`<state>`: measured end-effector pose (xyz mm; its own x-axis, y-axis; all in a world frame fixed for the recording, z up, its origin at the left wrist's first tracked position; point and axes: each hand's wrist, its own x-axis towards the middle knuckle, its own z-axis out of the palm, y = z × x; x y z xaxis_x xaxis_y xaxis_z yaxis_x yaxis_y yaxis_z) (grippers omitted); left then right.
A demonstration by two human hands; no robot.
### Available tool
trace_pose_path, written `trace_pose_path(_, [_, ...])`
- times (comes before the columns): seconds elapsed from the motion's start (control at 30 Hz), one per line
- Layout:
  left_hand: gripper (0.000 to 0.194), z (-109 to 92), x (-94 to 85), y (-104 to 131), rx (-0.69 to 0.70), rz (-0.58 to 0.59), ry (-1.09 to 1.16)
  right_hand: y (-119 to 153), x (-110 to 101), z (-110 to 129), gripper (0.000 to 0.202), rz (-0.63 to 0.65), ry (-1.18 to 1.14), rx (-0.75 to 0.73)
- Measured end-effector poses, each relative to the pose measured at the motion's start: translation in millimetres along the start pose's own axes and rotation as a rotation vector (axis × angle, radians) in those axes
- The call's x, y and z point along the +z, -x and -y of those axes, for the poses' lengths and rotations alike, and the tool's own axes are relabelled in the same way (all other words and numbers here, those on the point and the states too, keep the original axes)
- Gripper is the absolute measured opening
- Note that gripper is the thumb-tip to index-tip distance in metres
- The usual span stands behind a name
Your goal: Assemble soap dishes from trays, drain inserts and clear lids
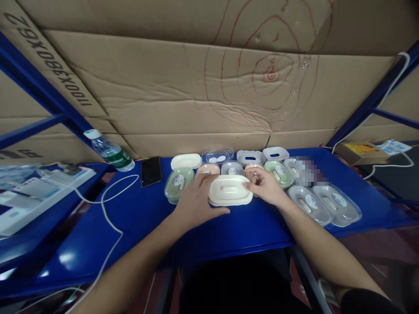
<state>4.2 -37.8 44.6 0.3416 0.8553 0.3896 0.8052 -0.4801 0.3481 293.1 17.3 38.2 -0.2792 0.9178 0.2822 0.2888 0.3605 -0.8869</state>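
Observation:
A cream oval soap dish (231,190) is between my hands, just above the near part of the table. My right hand (266,185) pinches its right end between thumb and fingers. Around the left end curls my left hand (196,198), its fingertips partly hidden behind the dish and its thumb stretched along the near rim. Behind it sit a pink soap dish (209,168), a grey one (232,168) and another pink one (254,167), all partly covered. A green soap dish (179,181) with a clear lid stands by my left hand, and another green one (279,172) by my right.
Farther back are a cream piece (186,161), a clear lid (218,155) and grey dishes (276,153). Lidded grey soap dishes (337,204) lie at right. A phone (151,171), water bottle (113,152) and white cable (109,218) are left on the blue table (144,231). Cardboard (157,87) stands behind.

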Motion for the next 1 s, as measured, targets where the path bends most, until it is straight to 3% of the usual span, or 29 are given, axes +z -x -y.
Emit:
trace_pose_path(0.1, [0.122,-4.0,1.6,1.2,0.016,0.049,0.028,7.3,-3.6,10.4,0.028,0.007,0.176,-0.059])
trace_pose_path(0.3, [0.118,-8.3,8.4,2.4,0.015,0.082,-0.031,18.4,-2.8,18.4,0.031,0.013,0.318,-0.138])
trace_pose_path(0.4, [0.115,-14.6,9.2,0.7,-0.024,0.152,-0.066,15.2,-4.8,16.1,0.021,0.024,0.315,-0.171])
trace_pose_path(0.53, [0.096,-29.4,11.0,-1.5,-0.001,0.35,-0.047,0.0,-15.9,19.7,0.027,-0.129,0.279,-0.168])
trace_pose_path(0.67, [0.09,-40.3,20.7,-2.0,0.011,0.4,-0.09,-29.2,-31.2,26.1,0.025,-0.257,0.468,-0.137])
trace_pose_path(0.87, [0.096,-40.7,31.1,-1.6,0.031,0.434,-0.168,-66.0,-32.8,22.0,0.033,-0.093,0.941,-0.031])
trace_pose_path(1.0, [0.1,-40.8,29.6,-1.9,0.042,0.463,-0.198,-72.0,-21.4,18.6,0.04,0.033,1.059,0.067])
